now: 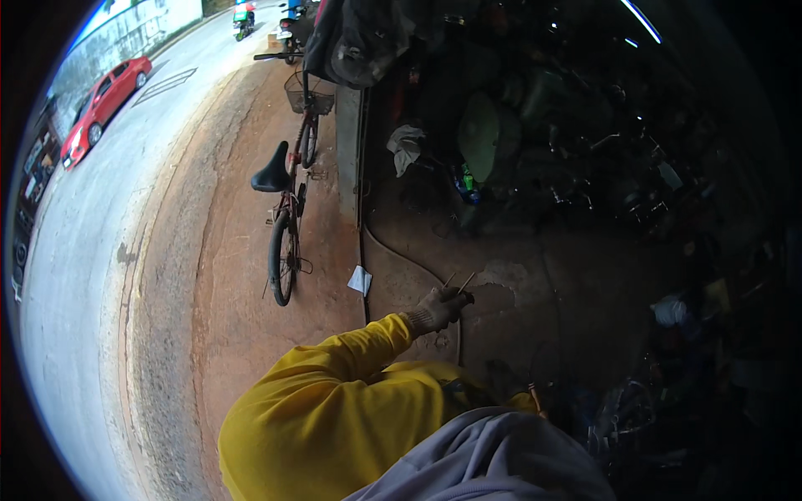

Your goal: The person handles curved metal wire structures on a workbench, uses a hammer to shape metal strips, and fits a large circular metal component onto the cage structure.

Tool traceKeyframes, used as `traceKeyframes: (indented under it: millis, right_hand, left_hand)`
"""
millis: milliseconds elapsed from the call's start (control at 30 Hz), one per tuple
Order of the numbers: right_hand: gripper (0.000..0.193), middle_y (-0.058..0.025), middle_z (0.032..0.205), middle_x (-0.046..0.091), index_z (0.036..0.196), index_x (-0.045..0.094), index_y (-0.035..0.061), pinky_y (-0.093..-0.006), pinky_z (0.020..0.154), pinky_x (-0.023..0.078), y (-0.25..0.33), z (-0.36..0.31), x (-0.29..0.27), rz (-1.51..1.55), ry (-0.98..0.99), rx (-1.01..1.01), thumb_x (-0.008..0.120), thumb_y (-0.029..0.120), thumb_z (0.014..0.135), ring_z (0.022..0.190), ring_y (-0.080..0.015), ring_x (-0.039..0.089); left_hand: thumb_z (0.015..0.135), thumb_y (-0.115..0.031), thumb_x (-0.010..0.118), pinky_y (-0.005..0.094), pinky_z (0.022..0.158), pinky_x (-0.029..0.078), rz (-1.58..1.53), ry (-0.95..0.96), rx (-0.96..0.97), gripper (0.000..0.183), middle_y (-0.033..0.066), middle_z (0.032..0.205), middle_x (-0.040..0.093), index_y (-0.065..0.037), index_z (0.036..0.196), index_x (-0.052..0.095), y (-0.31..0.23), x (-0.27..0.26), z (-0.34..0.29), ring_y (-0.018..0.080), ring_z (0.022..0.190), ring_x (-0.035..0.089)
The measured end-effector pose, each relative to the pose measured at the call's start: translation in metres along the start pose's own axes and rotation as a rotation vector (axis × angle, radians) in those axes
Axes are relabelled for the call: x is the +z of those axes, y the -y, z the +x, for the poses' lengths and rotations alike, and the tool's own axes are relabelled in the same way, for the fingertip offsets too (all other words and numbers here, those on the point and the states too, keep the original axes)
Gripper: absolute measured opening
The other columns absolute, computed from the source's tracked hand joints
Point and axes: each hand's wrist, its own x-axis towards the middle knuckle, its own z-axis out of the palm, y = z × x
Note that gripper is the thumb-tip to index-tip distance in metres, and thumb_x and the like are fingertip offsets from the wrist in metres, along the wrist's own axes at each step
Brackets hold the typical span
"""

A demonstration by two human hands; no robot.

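Note:
My left hand (pixel 441 310), in a grey-brown work glove below a yellow sleeve, reaches out over the dim floor. Its fingers are closed around two thin tan rods (pixel 466 284) that stick out past the fingertips; a small dark part shows beside them. Of my right arm only a bit of yellow sleeve (pixel 524 402) shows at my body, in deep shadow. A thin orange-brown piece (pixel 537 400) stands out beside that sleeve. The right hand's fingers are lost in the dark, so what they hold cannot be made out.
A hose (pixel 409 257) curves across the floor near my left hand. A white paper (pixel 360 280) lies at the doorway line. Left of the post (pixel 348 159) stands a bicycle (pixel 285 242). Dark clutter and a round greenish panel (pixel 482 138) fill the far right. A red car (pixel 107 107) is on the road.

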Motion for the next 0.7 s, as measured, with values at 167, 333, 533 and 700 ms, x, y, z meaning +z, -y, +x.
traceKeyframes:
  millis: [167, 333, 533, 700]
  right_hand:
    - [0.046, -0.0123, 0.131, 0.055, 0.138, 0.052, 0.0135, -0.0509, 0.102, 0.044, 0.037, 0.0, 0.051, 0.997, -0.249, 0.294, 0.056, 0.032, 0.096, 0.118, -0.0321, 0.055]
    - [0.039, -0.0081, 0.105, 0.057, 0.131, 0.053, 0.0113, -0.0453, 0.091, 0.051, 0.169, 0.046, 0.014, 2.191, -0.386, 0.281, 0.055, 0.036, 0.101, 0.101, -0.0255, 0.059]
    - [0.033, -0.0046, 0.096, 0.058, 0.124, 0.058, 0.0082, -0.0398, 0.082, 0.055, 0.21, 0.037, 0.008, 1.558, -0.59, 0.322, 0.057, 0.032, 0.102, 0.088, -0.0213, 0.061]
    - [0.034, -0.0055, 0.104, 0.063, 0.122, 0.063, 0.0052, -0.0357, 0.071, 0.055, 0.171, 0.013, 0.04, 0.189, -0.719, 0.21, 0.063, 0.024, 0.094, 0.078, -0.0185, 0.062]
  left_hand:
    - [0.103, -0.04, 0.049, 0.0248, 0.049, 0.04, -0.116, 0.44, 0.046, 0.042, -0.0022, 0.069, 0.049, -0.013, 0.132, 0.062, -0.032, -0.005, 0.007, 0.0071, 0.055, 0.048]
    - [0.107, -0.033, 0.044, 0.024, 0.042, 0.029, -0.463, 0.519, -0.145, 0.041, -0.0063, 0.06, 0.037, -0.007, 0.137, 0.054, 0.006, -0.041, 0.02, 0.0057, 0.046, 0.035]
    - [0.105, -0.023, 0.045, 0.024, 0.041, 0.029, -0.321, 0.548, -0.258, 0.033, -0.0057, 0.061, 0.038, -0.011, 0.132, 0.059, 0.016, -0.045, 0.032, 0.005, 0.047, 0.035]
    - [0.106, -0.025, 0.044, 0.0242, 0.042, 0.029, -0.225, 0.61, -0.128, 0.035, -0.0059, 0.06, 0.035, -0.01, 0.136, 0.056, 0.0, -0.036, 0.059, 0.0054, 0.047, 0.034]
